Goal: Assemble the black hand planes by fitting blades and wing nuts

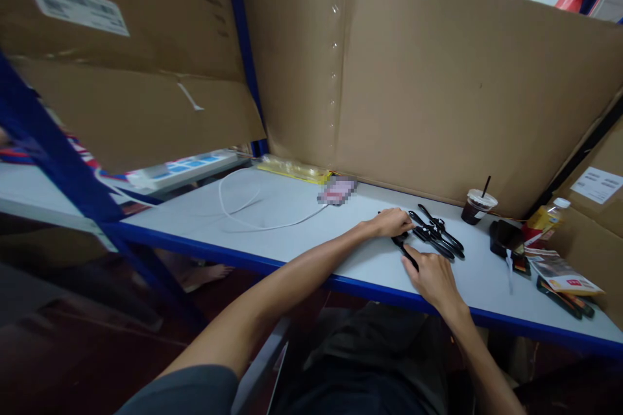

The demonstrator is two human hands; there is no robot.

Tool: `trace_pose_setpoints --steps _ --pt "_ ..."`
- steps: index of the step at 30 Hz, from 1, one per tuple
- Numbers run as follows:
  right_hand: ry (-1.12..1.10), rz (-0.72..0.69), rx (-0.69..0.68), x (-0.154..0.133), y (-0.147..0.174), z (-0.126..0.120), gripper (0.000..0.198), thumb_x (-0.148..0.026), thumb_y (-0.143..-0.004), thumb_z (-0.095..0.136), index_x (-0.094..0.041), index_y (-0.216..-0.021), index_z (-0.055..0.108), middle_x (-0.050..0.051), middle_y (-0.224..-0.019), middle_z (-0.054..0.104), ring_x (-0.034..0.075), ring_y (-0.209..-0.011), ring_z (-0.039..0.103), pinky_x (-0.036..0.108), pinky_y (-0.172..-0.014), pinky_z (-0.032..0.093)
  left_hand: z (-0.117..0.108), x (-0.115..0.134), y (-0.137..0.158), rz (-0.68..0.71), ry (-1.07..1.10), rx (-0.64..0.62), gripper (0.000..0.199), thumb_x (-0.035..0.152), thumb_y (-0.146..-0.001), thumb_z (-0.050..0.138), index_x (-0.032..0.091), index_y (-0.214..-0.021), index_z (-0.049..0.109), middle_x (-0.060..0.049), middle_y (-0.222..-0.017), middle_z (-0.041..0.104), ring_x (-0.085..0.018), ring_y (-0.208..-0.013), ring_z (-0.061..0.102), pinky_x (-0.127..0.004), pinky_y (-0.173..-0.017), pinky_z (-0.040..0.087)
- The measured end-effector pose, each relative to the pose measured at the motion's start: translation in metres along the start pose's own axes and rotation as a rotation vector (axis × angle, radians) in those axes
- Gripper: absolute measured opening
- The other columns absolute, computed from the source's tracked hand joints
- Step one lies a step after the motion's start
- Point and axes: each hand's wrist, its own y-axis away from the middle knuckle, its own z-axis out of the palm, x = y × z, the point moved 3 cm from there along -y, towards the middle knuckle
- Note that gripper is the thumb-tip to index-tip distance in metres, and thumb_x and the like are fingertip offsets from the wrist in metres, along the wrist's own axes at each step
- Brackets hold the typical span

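My left hand (392, 222) is closed around the upper end of a slim black tool (407, 255), low over the white table. The fingers of my right hand (432, 275) close on the lower end of the same tool, nearer the front edge. My hands hide much of it, so its exact kind cannot be made out. Just to the right of my left hand, several similar black long-handled tools (438, 232) lie side by side on the tabletop, apart from my right hand.
A white cable (272, 227) runs across the table (195, 211) to a blurred pink item (337, 190). On the right stand a dark drink cup (477, 206) and a bottle (548, 220), near a black box (506, 238) and packets (564, 273). Cardboard (438, 91) walls the back.
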Motion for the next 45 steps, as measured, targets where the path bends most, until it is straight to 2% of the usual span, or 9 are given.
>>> trace_pose_setpoints --steps 7,12,15,18,25,30,35,41,45 --pt "-0.035 -0.003 0.011 -0.001 0.0 -0.001 0.04 -0.039 -0.105 0.042 -0.029 -0.137 0.063 0.007 -0.106 0.078 0.022 -0.095 0.074 0.027 -0.081 0.049 -0.008 -0.011 -0.005 -0.169 0.048 0.129 0.044 0.038 -0.102 0.039 0.017 -0.082 0.073 -0.01 -0.084 0.075 -0.019 -0.077 0.068 -0.025 -0.067 0.041" --pt "-0.03 0.034 0.014 -0.001 0.0 0.0 0.038 -0.037 -0.104 0.042 -0.029 -0.135 0.064 0.007 -0.104 0.078 0.023 -0.095 0.074 0.027 -0.078 0.049 -0.024 -0.054 -0.002 -0.477 0.009 0.276 0.045 0.037 -0.102 0.037 0.015 -0.089 0.074 -0.016 -0.094 0.076 -0.024 -0.088 0.07 -0.028 -0.072 0.045" --pt "-0.033 0.055 0.01 0.0 -0.001 0.001 0.037 -0.037 -0.104 0.043 -0.029 -0.134 0.064 0.007 -0.104 0.078 0.023 -0.095 0.074 0.027 -0.079 0.049 -0.027 -0.082 0.006 -0.636 -0.011 0.276 0.04 0.034 -0.1 0.041 0.015 -0.094 0.075 -0.018 -0.103 0.075 -0.026 -0.099 0.07 -0.029 -0.077 0.047" --pt "-0.023 0.067 0.006 0.0 -0.001 0.001 0.037 -0.037 -0.104 0.044 -0.028 -0.134 0.064 0.007 -0.103 0.078 0.024 -0.094 0.074 0.028 -0.078 0.05 -0.024 -0.101 0.011 -0.687 -0.004 0.245 0.035 0.035 -0.097 0.047 0.014 -0.093 0.076 -0.02 -0.108 0.074 -0.029 -0.104 0.07 -0.03 -0.081 0.049" --pt "0.0 0.081 -0.008 0.0 -0.002 0.001 0.038 -0.038 -0.104 0.043 -0.029 -0.138 0.059 0.007 -0.104 0.078 0.025 -0.094 0.075 0.029 -0.077 0.05 -0.016 -0.116 0.007 -0.714 0.077 0.216 0.037 0.044 -0.095 0.051 0.016 -0.093 0.075 -0.017 -0.107 0.075 -0.029 -0.102 0.069 -0.032 -0.081 0.049" --pt "0.001 0.079 -0.007 0.001 -0.003 0.003 0.037 -0.038 -0.104 0.044 -0.028 -0.136 0.061 0.007 -0.102 0.078 0.025 -0.094 0.075 0.029 -0.076 0.05 -0.014 -0.127 0.001 -0.697 0.17 0.199 0.034 0.042 -0.092 0.054 0.017 -0.094 0.076 -0.012 -0.098 0.075 -0.025 -0.092 0.068 -0.03 -0.075 0.047" --pt "-0.009 0.081 -0.004 0.002 -0.003 0.004 0.037 -0.039 -0.104 0.045 -0.028 -0.135 0.062 0.007 -0.103 0.078 0.025 -0.095 0.075 0.029 -0.077 0.05 -0.005 -0.134 -0.009 -0.566 0.293 0.161 0.027 0.036 -0.081 0.067 0.015 -0.093 0.078 -0.006 -0.085 0.074 -0.019 -0.078 0.065 -0.026 -0.068 0.046" --pt "-0.015 0.08 -0.001 0.001 -0.003 0.003 0.036 -0.038 -0.104 0.046 -0.028 -0.133 0.064 0.007 -0.102 0.078 0.025 -0.094 0.075 0.028 -0.077 0.049 0.003 -0.135 -0.017 -0.372 0.41 0.117 0.033 0.041 -0.072 0.074 0.015 -0.092 0.079 -0.004 -0.082 0.074 -0.017 -0.077 0.063 -0.023 -0.067 0.046" --pt "-0.004 0.077 0.002 0.001 -0.002 0.003 0.035 -0.038 -0.103 0.046 -0.029 -0.132 0.064 0.007 -0.101 0.078 0.026 -0.093 0.075 0.029 -0.075 0.049 0.005 -0.136 -0.018 -0.323 0.428 0.103 0.031 0.039 -0.07 0.074 0.015 -0.089 0.079 -0.003 -0.078 0.073 -0.016 -0.075 0.062 -0.023 -0.067 0.045"
